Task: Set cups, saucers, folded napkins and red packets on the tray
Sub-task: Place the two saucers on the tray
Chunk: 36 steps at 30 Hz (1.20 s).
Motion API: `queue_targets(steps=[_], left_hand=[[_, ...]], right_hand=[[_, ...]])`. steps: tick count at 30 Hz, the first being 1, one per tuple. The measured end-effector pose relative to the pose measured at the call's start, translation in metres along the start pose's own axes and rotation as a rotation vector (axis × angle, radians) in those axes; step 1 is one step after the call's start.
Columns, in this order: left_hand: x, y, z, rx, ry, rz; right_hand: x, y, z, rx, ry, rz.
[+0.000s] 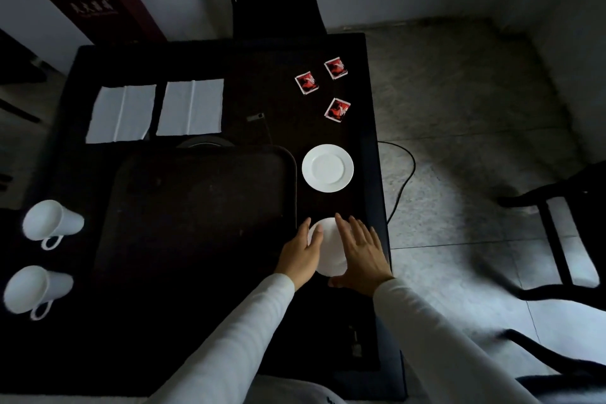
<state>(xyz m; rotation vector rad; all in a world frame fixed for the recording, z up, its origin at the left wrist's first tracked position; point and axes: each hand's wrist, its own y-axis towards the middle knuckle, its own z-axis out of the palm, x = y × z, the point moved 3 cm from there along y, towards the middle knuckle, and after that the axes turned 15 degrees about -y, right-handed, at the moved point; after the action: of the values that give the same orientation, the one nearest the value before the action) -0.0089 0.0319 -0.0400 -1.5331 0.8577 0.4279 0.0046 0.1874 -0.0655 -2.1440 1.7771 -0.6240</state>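
A dark tray (288,154) lies in the middle of the black table with nothing on it. Just right of it, my left hand (300,254) and my right hand (360,252) rest on either side of a white saucer (329,249), fingers touching its rim. A second white saucer (328,168) lies beyond it. Three red packets (337,109) are scattered at the far right. Two white napkins (190,106) lie flat at the far left. Two white cups (49,223) lie on their sides at the table's left edge.
A black chair (275,10) stands behind the table and a dark red box (98,0) at the back left. A black cable (405,174) runs over the grey floor to the right. Another dark chair (557,233) stands at the right edge.
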Motion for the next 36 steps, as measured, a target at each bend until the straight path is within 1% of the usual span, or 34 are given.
queue_targets(steps=[4, 7, 14, 20, 25, 31, 36], left_hand=[[0.006, 0.000, 0.001, -0.032, 0.052, -0.017], [0.010, 0.000, 0.001, -0.049, 0.077, -0.015], [0.012, -0.002, 0.004, 0.000, 0.085, -0.039], [0.015, -0.005, -0.009, 0.016, -0.049, -0.028], [0.018, -0.011, -0.028, 0.011, -0.211, -0.019], [0.023, -0.019, -0.064, -0.023, -0.405, -0.007], [0.030, -0.028, -0.108, -0.052, -0.478, 0.031]], right_hand=[[-0.003, -0.005, 0.003, -0.014, -0.043, 0.043], [-0.001, -0.007, 0.006, -0.042, -0.020, 0.072], [0.000, -0.015, 0.004, -0.096, 0.050, 0.106], [0.002, -0.028, 0.001, -0.141, 0.095, 0.153], [0.015, -0.036, -0.007, -0.168, 0.107, 0.169], [0.046, -0.033, -0.021, -0.196, 0.091, 0.143], [0.085, -0.023, -0.032, -0.234, 0.066, 0.102]])
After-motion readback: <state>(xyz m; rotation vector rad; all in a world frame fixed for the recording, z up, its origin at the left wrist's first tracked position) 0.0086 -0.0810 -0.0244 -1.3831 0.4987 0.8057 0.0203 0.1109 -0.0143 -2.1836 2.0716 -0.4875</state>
